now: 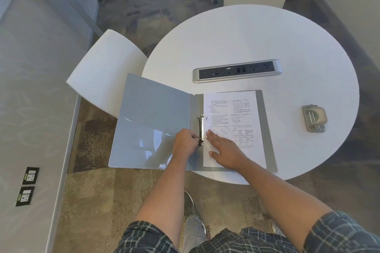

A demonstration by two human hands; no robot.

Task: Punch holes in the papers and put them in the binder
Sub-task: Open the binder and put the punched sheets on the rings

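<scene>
Left hand [185, 143] is pinched on the stiff ring clasp [200, 129] of the binder [152, 121]; right hand [224, 150], fingers flat, is pressed on the thin, limp papers [242, 113], best slid by their edges.

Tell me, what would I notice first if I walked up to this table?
Probably the open grey-blue plastic binder hanging over the round white table's near edge, printed white paper inside. The left hand pinches its metal rings; the right hand presses the paper flat. A grey metal hole punch sits right.
</scene>
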